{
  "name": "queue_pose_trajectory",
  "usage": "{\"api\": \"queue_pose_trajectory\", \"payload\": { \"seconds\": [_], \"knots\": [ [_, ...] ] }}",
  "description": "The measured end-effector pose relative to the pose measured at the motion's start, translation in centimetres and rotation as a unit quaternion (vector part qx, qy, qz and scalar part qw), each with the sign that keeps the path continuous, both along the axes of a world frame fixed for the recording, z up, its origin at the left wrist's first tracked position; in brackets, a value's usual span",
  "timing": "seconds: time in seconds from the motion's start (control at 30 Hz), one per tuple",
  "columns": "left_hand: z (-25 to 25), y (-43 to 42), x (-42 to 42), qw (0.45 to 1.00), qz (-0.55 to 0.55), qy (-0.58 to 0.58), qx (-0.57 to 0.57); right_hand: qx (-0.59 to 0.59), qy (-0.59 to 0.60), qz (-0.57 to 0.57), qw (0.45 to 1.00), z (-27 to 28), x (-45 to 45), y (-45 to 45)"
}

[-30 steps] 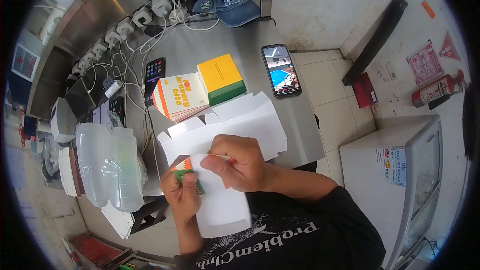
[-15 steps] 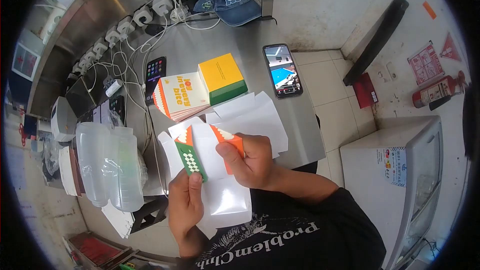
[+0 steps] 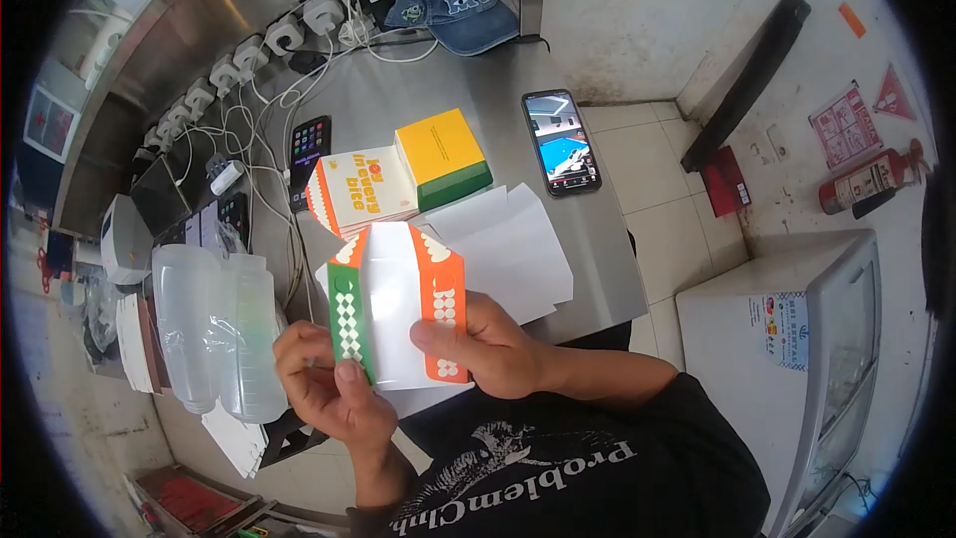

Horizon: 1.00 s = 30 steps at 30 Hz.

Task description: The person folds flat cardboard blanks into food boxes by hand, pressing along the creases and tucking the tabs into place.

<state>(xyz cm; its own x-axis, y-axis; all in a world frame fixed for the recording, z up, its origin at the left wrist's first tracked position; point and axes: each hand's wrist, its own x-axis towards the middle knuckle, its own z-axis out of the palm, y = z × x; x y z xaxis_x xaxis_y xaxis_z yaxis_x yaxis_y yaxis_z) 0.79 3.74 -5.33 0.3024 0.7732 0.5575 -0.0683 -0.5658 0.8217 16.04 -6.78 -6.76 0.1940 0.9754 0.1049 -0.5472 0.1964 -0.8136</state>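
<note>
In both hands is a paperboard food box [image 3: 393, 309], partly folded, its white inside facing up. Its left side is green with a white checkered pattern, and the right side is orange with white dots. My left hand [image 3: 339, 384] grips the lower green edge between thumb and fingers. On the orange side, my right hand [image 3: 498, 347] presses its thumb on the face, with fingers behind. White flat blanks [image 3: 518, 254] lie on the steel table just beyond the box. Farther back are an orange-and-cream stack [image 3: 363, 187] printed "Joy in every bite" and a yellow-and-green stack [image 3: 443, 154].
A phone [image 3: 564, 144] showing a picture lies at the table's right edge; another phone [image 3: 311, 154] is left of the stacks. White cables and plugs [image 3: 284, 35] run along the back left. A cap [image 3: 458, 12] sits behind. Clear plastic containers [image 3: 219, 329] stand at left.
The box's two printed sides now show at greater length, and the shiny white flap near my body is out of sight. My left hand has moved left and slightly down.
</note>
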Motion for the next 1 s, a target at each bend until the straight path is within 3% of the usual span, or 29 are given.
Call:
{"api": "queue_pose_trajectory", "payload": {
  "seconds": [0.07,0.13,0.2,0.33,0.4,0.47,0.53,0.57,0.6,0.63,0.67,0.7,0.73,0.8,1.0],
  "knots": [
    [0.4,-0.1,-0.1,0.999,0.021,-0.043,0.014,-0.006,-0.009,0.026,1.000,0.5,0.2,-0.1],
    [0.4,0.2,-1.8,0.993,0.054,0.080,0.070,-0.008,-0.020,0.058,0.998,0.6,0.7,0.0],
    [0.4,0.1,-2.0,0.993,0.050,0.067,0.080,-0.005,-0.129,0.139,0.982,-0.1,1.4,-0.1],
    [0.1,0.9,-2.1,0.985,0.026,0.076,0.151,-0.007,-0.143,0.208,0.968,-0.3,2.1,-0.6],
    [-0.1,1.4,-1.1,0.990,-0.003,0.051,0.134,-0.071,-0.108,0.084,0.988,1.1,2.5,-0.8],
    [0.1,2.3,0.3,0.993,-0.009,0.010,0.115,-0.059,-0.212,-0.090,0.971,1.7,3.9,0.2],
    [0.7,4.3,1.4,0.994,0.004,-0.021,0.104,-0.025,-0.327,-0.233,0.916,3.0,6.2,3.4],
    [1.0,5.8,1.4,0.986,-0.031,0.093,0.135,-0.009,-0.472,-0.324,0.820,2.2,8.1,5.6],
    [1.3,6.7,1.4,0.963,-0.066,0.207,0.162,0.000,-0.516,-0.369,0.773,1.7,9.7,7.8],
    [1.0,7.3,1.9,0.963,-0.064,0.205,0.161,-0.038,-0.589,-0.368,0.719,0.6,11.0,9.1],
    [0.3,8.0,2.5,0.932,-0.064,0.295,0.201,-0.071,-0.656,-0.365,0.657,-0.5,12.2,10.4],
    [-0.3,8.5,2.9,0.891,-0.062,0.382,0.239,-0.086,-0.675,-0.370,0.633,-0.9,11.9,11.0],
    [-0.7,8.4,3.2,0.891,-0.076,0.398,0.204,-0.101,-0.692,-0.375,0.608,-1.2,11.5,11.7],
    [-1.5,8.6,3.2,0.890,-0.086,0.406,0.190,-0.208,-0.789,-0.303,0.492,-1.5,10.1,11.8],
    [-3.9,9.9,2.3,0.908,-0.104,0.383,0.135,-0.237,-0.795,-0.201,0.521,-0.1,7.8,10.3]
  ]
}}
